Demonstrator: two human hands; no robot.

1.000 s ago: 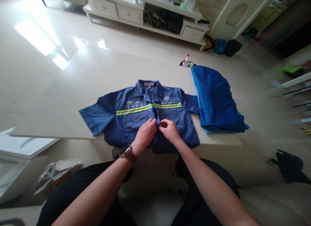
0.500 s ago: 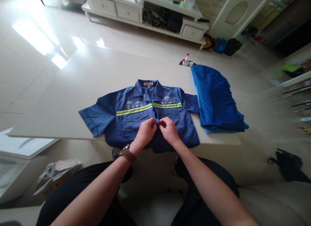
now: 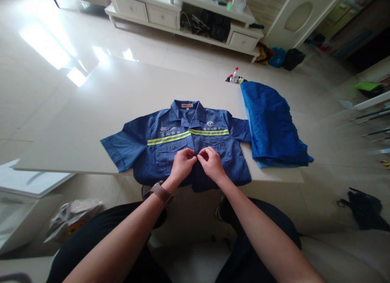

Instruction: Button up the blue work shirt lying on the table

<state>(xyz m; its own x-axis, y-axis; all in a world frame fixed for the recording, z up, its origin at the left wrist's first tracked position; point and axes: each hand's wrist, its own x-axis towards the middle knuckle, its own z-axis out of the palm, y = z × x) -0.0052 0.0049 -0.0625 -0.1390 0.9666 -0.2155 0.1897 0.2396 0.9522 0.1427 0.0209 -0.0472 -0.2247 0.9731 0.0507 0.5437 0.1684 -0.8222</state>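
A dark blue short-sleeved work shirt (image 3: pixel 158 147) with a yellow reflective band lies face up on the white table (image 3: pixel 91 112), its hem hanging over the near edge. My left hand (image 3: pixel 182 165) and my right hand (image 3: pixel 211 163) meet at the shirt's front placket, below the band. Both pinch the fabric edges there with closed fingers. A brown-strapped watch sits on my left wrist.
A folded brighter blue garment (image 3: pixel 271 126) lies on the table's right side, with a small bottle (image 3: pixel 235 75) behind it. A white low cabinet (image 3: pixel 183 15) stands at the far wall. A black bag (image 3: pixel 364 208) lies on the floor at the right.
Both hands have shifted slightly up the placket, staying pinched together on the shirt front. The shirt itself lies as before.
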